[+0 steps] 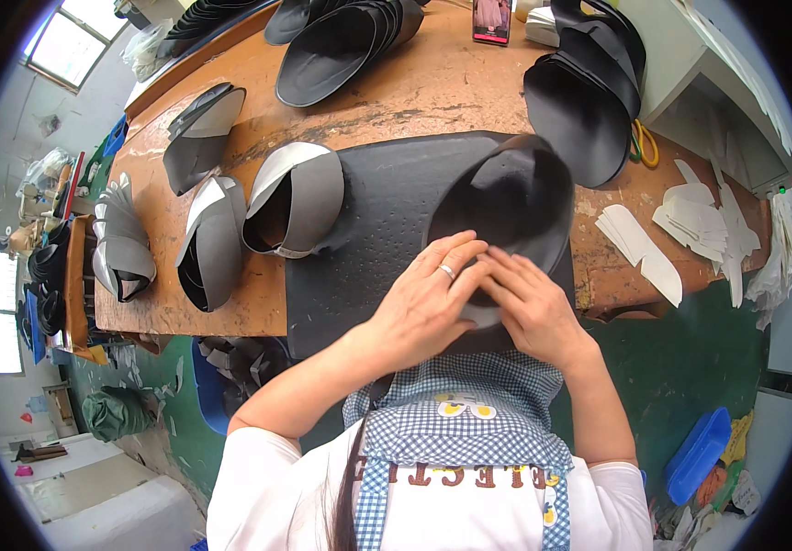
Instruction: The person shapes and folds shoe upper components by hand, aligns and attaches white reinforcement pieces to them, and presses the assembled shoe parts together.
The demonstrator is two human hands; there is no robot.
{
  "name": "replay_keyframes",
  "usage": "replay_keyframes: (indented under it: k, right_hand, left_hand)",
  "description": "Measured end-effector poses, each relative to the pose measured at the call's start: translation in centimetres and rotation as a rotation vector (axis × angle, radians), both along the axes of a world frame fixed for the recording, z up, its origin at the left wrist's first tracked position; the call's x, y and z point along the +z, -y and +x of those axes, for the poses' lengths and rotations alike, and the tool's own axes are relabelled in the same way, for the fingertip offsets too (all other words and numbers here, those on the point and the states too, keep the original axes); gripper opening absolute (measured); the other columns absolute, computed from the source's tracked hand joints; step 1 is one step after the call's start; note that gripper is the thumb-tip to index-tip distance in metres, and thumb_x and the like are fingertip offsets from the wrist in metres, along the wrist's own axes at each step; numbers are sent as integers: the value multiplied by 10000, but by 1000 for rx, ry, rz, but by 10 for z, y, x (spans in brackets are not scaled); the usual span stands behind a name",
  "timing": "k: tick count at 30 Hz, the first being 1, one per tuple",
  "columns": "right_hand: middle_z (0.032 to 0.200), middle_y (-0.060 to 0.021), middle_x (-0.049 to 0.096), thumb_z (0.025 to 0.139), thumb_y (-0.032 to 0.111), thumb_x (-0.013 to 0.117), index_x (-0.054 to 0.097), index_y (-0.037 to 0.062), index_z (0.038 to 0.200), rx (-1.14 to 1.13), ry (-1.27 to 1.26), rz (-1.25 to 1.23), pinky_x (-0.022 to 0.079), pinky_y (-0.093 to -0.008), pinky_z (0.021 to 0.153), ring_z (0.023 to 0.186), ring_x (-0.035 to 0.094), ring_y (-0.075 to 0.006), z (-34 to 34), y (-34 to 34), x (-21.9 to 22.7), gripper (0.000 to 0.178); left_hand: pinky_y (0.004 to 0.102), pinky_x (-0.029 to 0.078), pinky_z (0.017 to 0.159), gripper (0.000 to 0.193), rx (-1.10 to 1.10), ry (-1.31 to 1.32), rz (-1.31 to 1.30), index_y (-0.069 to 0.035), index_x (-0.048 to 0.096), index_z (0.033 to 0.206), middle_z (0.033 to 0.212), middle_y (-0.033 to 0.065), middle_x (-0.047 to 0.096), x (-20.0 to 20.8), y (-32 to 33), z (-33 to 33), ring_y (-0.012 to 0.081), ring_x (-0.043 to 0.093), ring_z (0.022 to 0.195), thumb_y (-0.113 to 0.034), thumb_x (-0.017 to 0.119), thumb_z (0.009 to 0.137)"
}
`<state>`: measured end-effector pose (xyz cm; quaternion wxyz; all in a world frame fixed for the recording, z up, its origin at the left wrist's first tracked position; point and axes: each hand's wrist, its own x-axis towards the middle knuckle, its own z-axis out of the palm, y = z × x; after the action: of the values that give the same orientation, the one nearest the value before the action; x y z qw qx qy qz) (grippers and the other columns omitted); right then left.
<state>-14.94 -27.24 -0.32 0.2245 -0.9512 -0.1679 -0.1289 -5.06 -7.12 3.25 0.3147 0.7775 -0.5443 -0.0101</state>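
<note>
A black curved piece that looks like a shoe upper (515, 188) stands tilted over the dark mat (368, 211). Both my hands meet at its near edge. My left hand (432, 294), with a ring on one finger, presses its fingertips to that edge from the left. On the other side my right hand (533, 308) has its fingers curled over the same edge, close against the left fingers. A bit of grey-white lining (481, 317) shows below the hands. My fingers hide exactly what they pinch there.
Left of the mat, several grey-and-black uppers (299, 197) stand on the wooden table (396, 115). Black uppers are stacked at the back (331, 55) and far right (579, 115). Yellow-handled scissors (648, 147) and white cut pieces (644, 253) lie at right. A phone (491, 22) stands behind.
</note>
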Motion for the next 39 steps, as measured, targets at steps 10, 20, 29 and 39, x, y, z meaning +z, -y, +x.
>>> replay_keyframes:
  k: [10, 20, 29, 39]
  right_hand:
    - [1391, -219, 599, 788, 31, 697, 651, -62, 1233, -26, -26, 35, 417, -476, 1155, 1374, 524, -352, -14, -7, 0, 457]
    - [1019, -211, 731, 880, 20, 659, 658, -32, 979, -176, 66, 187, 588, -412, 814, 992, 724, -350, 12, -1, -9, 112]
    - [840, -232, 645, 914, 89, 686, 639, -20, 957, -370, -152, 573, 500, -428, 673, 782, 663, -397, 39, 17, -1, 126]
    - [1448, -126, 581, 709, -104, 683, 642, 27, 1304, -4, -186, 285, 433, -433, 1164, 1414, 479, -321, -6, 19, -13, 610]
  left_hand:
    - [483, 451, 1075, 623, -47, 144, 166, -40, 614, 1286, 1345, 169, 569, -38, -6, 17, 351, 543, 1266, -122, 826, 705]
    - [452, 449, 1044, 649, -49, -54, 173, -70, 612, 1267, 1340, 124, 550, -27, 1, 33, 334, 532, 1222, -248, 881, 703]
    - [421, 466, 1069, 630, -34, -340, 165, 0, 626, 1283, 1346, 161, 580, -22, -9, 54, 351, 576, 1246, -201, 867, 736]
    - [544, 361, 1198, 331, -276, -328, 75, -97, 751, 1146, 1305, 73, 678, -33, -27, 60, 298, 576, 1328, 33, 709, 845]
